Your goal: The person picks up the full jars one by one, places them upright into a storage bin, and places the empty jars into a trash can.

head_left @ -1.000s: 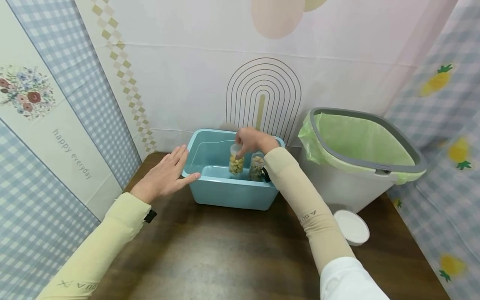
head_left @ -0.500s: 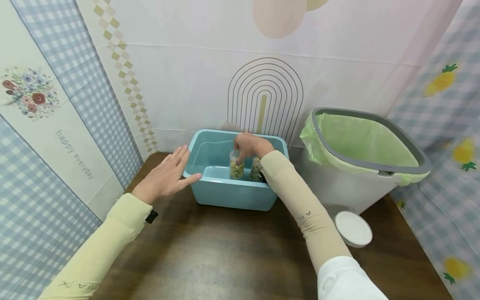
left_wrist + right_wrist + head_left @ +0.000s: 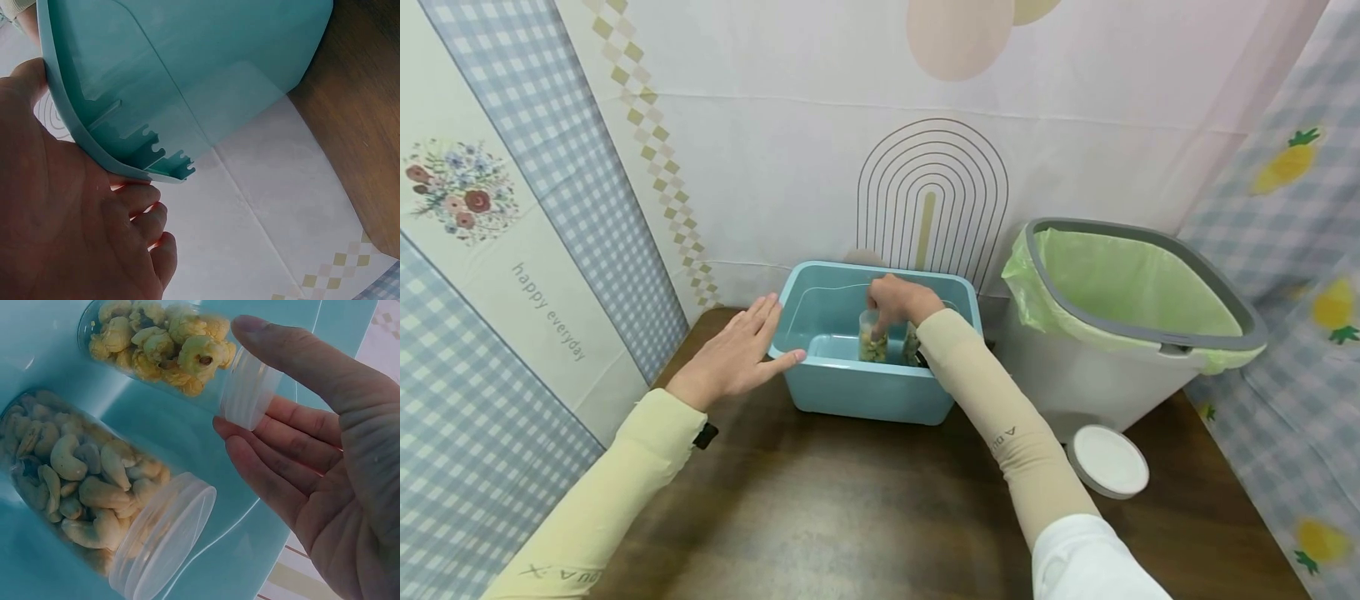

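A light blue plastic tub sits on the table against the back wall. In it stand two clear jars with translucent lids, one of popcorn and one of cashews. My right hand reaches down into the tub and holds the popcorn jar by its lid, thumb on one side and fingers on the other. Beside it, the cashew jar is partly hidden by my right wrist in the head view. My left hand rests at the tub's left front corner, fingers straight, thumb along the rim.
Right of the tub is a white bin with a grey rim and a green liner bag. A round white lid lies in front of the bin. Patterned cloth hangs at the back and on both sides of the wooden table.
My right hand has lowered the popcorn jar to the tub's floor, near the cashew jar. My left hand has stayed at the tub's corner.
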`<state>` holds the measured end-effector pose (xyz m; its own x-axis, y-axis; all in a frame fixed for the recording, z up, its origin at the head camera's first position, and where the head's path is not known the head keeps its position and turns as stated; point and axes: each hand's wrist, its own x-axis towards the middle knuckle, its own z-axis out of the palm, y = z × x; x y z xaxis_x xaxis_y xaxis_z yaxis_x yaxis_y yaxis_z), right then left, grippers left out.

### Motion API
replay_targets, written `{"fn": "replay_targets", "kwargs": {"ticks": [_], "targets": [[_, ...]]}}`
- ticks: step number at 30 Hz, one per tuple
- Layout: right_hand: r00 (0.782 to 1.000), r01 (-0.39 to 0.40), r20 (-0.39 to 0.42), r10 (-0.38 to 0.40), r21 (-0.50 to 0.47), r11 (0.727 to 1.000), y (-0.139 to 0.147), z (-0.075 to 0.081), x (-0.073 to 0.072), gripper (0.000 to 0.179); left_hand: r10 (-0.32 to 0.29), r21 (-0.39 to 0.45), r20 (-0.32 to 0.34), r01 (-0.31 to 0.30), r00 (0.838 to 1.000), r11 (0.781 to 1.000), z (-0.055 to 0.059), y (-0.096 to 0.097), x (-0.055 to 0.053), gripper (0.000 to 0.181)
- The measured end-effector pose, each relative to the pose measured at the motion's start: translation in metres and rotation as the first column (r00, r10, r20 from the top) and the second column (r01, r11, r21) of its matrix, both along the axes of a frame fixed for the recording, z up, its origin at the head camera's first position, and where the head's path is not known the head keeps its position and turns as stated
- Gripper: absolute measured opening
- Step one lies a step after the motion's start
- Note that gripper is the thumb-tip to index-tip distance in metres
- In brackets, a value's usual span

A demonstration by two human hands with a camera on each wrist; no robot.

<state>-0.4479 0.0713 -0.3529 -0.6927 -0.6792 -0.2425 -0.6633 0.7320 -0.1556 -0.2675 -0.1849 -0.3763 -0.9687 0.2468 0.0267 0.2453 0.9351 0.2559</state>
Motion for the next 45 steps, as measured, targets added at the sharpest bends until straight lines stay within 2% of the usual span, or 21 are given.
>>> {"fn": "replay_targets", "kwargs": {"ticks": [10, 17, 21, 25, 28, 30, 32, 35, 37, 41, 45], "targets": [[1.0, 0.014, 0.016, -0.014, 0.005, 1.0, 0.004, 0.002, 0.006, 0.052, -0.015, 0.01, 0.001, 0.015, 1.0, 1.0, -0.001, 0.0, 0.003, 0.099], [1.0, 0.019, 0.017, -0.02, 0.048, 0.999, 0.003, 0.007, 0.007, 0.033, -0.031, 0.02, 0.0, 0.031, 1.0, 0.999, -0.001, 0.0, 0.005, 0.098], [1.0, 0.01, 0.007, -0.01, 0.08, 0.997, 0.001, 0.014, 0.007, 0.05, -0.031, 0.017, -0.001, 0.031, 1.0, 0.999, 0.0, 0.0, 0.005, 0.098], [1.0, 0.003, 0.0, -0.003, 0.096, 0.995, 0.0, 0.024, 0.011, 0.05, -0.031, 0.018, -0.001, 0.031, 1.0, 0.999, 0.002, -0.001, 0.007, 0.098], [1.0, 0.007, -0.011, -0.006, 0.092, 0.996, 0.002, 0.033, 0.019, 0.037, -0.032, 0.019, -0.001, 0.032, 0.999, 0.999, 0.004, -0.001, 0.007, 0.098], [1.0, 0.015, -0.015, -0.013, 0.083, 0.996, 0.003, 0.039, 0.024, 0.038, -0.034, 0.017, -0.002, 0.034, 0.999, 0.999, 0.004, -0.002, 0.008, 0.098], [1.0, 0.02, -0.018, -0.019, 0.069, 0.997, 0.004, 0.045, 0.029, 0.053, -0.035, 0.015, -0.003, 0.035, 0.999, 0.999, 0.004, -0.003, 0.008, 0.099], [0.999, 0.034, -0.011, -0.033, 0.073, 0.997, 0.002, 0.055, 0.036, 0.065, -0.037, 0.014, -0.004, 0.037, 0.999, 0.999, 0.004, -0.005, 0.008, 0.098], [0.999, 0.048, -0.004, -0.048, 0.082, 0.995, 0.001, 0.061, 0.04, 0.069, -0.039, 0.018, 0.0, 0.039, 0.999, 0.999, 0.003, -0.006, 0.009, 0.099], [0.999, 0.047, -0.01, -0.047, 0.112, 0.993, 0.003, 0.077, 0.038, 0.077, -0.021, 0.025, 0.01, 0.021, 1.0, 0.999, 0.003, -0.001, 0.004, 0.099], [0.999, 0.023, -0.027, -0.02, 0.122, 0.992, 0.008, 0.093, 0.038, 0.075, 0.0, 0.024, 0.01, -0.001, 1.0, 1.0, 0.004, 0.006, -0.001, 0.1]]}}
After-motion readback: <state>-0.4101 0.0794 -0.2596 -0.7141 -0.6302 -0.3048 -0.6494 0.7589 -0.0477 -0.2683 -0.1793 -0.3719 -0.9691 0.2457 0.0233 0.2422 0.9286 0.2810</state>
